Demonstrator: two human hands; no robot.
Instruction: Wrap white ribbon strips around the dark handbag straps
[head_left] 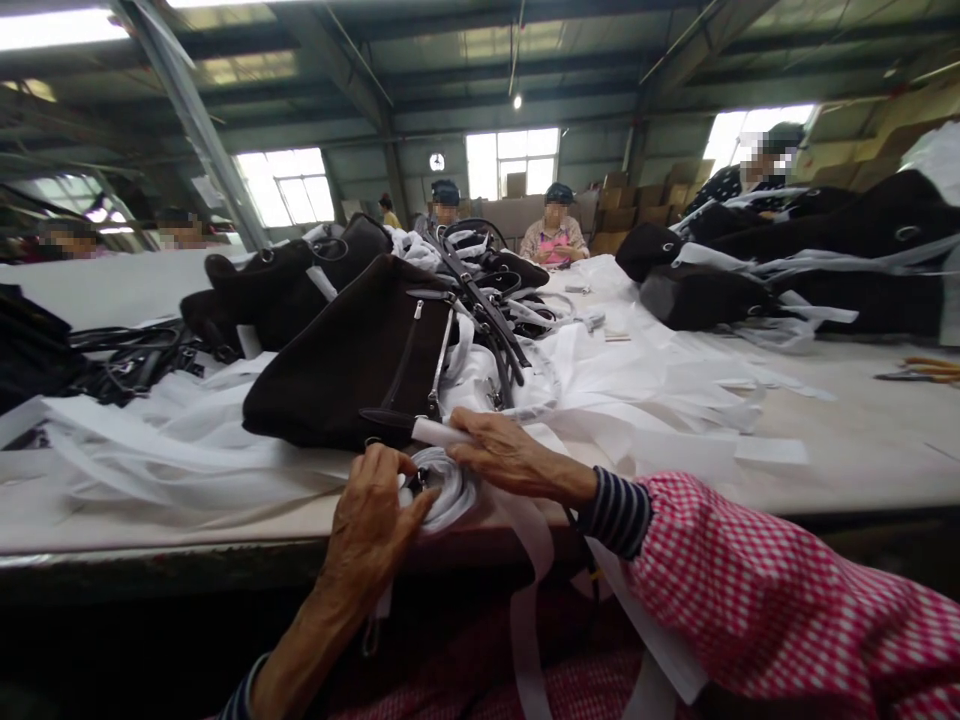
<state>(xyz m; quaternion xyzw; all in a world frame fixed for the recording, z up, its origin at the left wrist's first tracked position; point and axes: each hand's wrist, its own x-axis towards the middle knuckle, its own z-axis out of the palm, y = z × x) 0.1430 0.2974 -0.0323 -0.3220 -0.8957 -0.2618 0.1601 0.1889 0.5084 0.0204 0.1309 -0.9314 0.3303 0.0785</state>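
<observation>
Two hands, one view (head). The white strap coil (454,492) sits at the desk's (862,435) front edge, before a dark handbag (349,350). Winding appears done in the main; a white strip (531,590) hangs loose past that edge, its attachment unclear. Bag not visibly closed up or set aside. Left hand (379,500): rises from below the front edge, thumb and index bent over the coil, tips apart; clamping cannot be told. Right hand (510,455): reaches in from the right, back uppermost, fingers clamped on a white-wrapped handle (435,432).
</observation>
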